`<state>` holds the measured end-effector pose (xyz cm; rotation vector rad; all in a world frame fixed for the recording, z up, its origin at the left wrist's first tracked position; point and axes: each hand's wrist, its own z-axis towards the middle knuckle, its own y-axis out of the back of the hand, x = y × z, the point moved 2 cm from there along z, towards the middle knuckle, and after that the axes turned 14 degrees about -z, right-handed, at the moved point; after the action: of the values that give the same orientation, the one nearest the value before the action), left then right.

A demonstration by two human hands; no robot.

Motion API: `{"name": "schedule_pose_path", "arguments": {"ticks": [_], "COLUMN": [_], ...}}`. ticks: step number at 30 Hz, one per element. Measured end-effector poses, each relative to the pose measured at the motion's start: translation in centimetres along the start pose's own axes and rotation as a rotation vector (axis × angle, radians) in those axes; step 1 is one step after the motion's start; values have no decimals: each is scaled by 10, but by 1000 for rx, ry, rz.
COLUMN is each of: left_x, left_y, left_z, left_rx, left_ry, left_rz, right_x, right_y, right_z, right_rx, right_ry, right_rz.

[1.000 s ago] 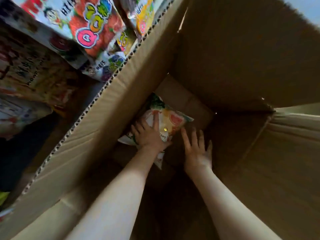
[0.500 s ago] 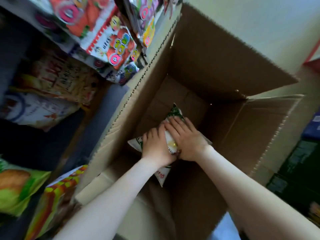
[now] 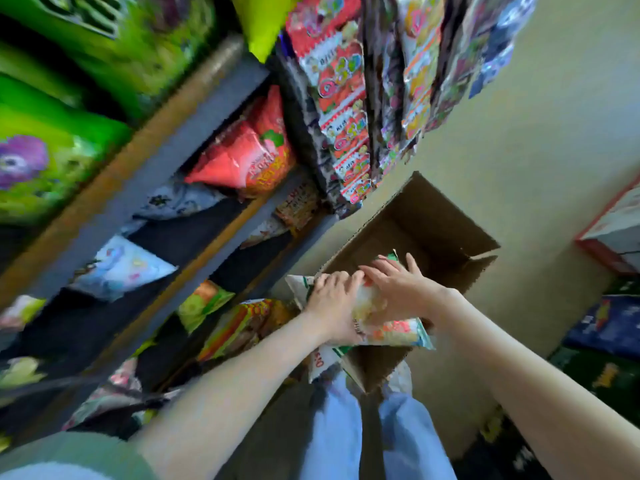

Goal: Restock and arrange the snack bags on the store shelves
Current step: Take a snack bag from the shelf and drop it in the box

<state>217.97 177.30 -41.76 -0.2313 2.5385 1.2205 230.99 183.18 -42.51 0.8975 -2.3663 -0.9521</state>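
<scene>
Looking across my feed, the shelves fill the left side, blurred but plainly stocked, with dark gaps on the lower tiers. Just beside their foot the box stands open. A second ago both hands were deep inside it, on a bag lying at the bottom. Now the bag is up at the near rim, out of the box, carried over the flap nearest the shelves. A second white pack seems to hang under it, though I cannot be sure. The left hand grips the bag's left end, fingers curled over its edge. The right hand lies on top, fingers fairly straight and spread, thumb hidden. I judge the pick done and placing next, and a gap on a lower shelf looks the likely spot.
</scene>
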Motion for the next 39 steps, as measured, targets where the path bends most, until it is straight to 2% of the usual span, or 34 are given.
{"name": "schedule_pose_path", "arguments": {"ticks": [7,9,11,16,20,22,25,28,30,32,34,36,39], "left_x": [-22,-22,-20,-1,26,43,81,110,123,139,159,181,215], "left_y": [104,132,153,190,198,197,188,170,160,150,144,138,125], "left_z": [-128,-163,-196,-276,-329,-352,-379,-397,-399,-397,-394,-389,-376], "left_rx": [-81,-110,-127,-249,-393,-516,-932,-1343,-1415,-1465,-1503,-1464,-1439], "left_ry": [-152,-157,-134,-70,-14,53,236,425,439,357,243,144,134], "left_rz": [408,494,567,601,607,604,355,-178,-547,-695,-763,-744,-686], "right_x": [37,57,80,148,196,211,234,270,299,325,345,359,371], "right_y": [130,161,192,246,264,265,260,256,255,257,260,262,262], "right_z": [-49,-62,-78,-109,-116,-113,-104,-87,-73,-60,-44,-27,-6], "right_rx": [71,101,131,197,102,47,-77,-254,-341,-418,-509,-582,-700], "right_ry": [204,262,312,479,519,541,593,626,664,700,735,766,792], "right_rz": [-2,-40,45,215,294,433,818,979,1007,986,942,906,806]}}
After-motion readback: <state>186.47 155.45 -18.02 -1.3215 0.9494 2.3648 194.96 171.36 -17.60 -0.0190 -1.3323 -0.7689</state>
